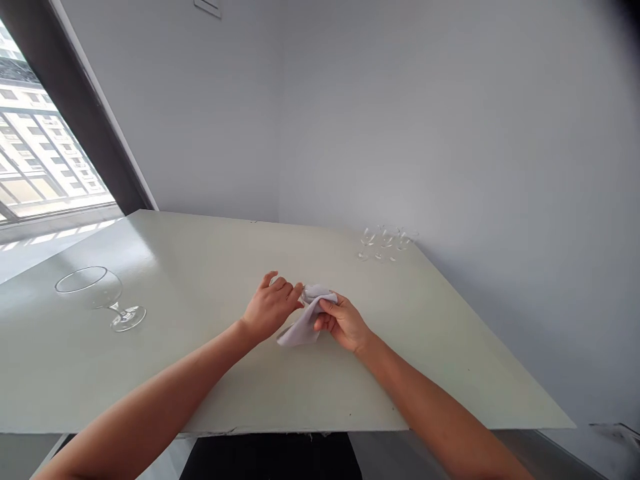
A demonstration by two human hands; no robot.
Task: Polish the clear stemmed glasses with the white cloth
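Note:
A pale, whitish cloth [301, 330] is pinched between the thumb and fingers of my right hand [345, 323], and one corner hangs down to the left. Part of the cloth is bunched around a clear glass [303, 294], of which only a little shows between my hands. My left hand [273, 305] has its fingers curled over the glass on the left side, thumb side toward the cloth. Most of the glass is hidden by the hand and the cloth, so its full shape cannot be made out. Both hands are above the middle of the table.
On the white table [210, 260], a large stemmed glass [120, 310] stands at the left. Three smaller stemmed glasses [387, 240] stand together at the far right, near the wall [450, 133]. A window [43, 147] is at the left. The table's front edge lies below my forearms.

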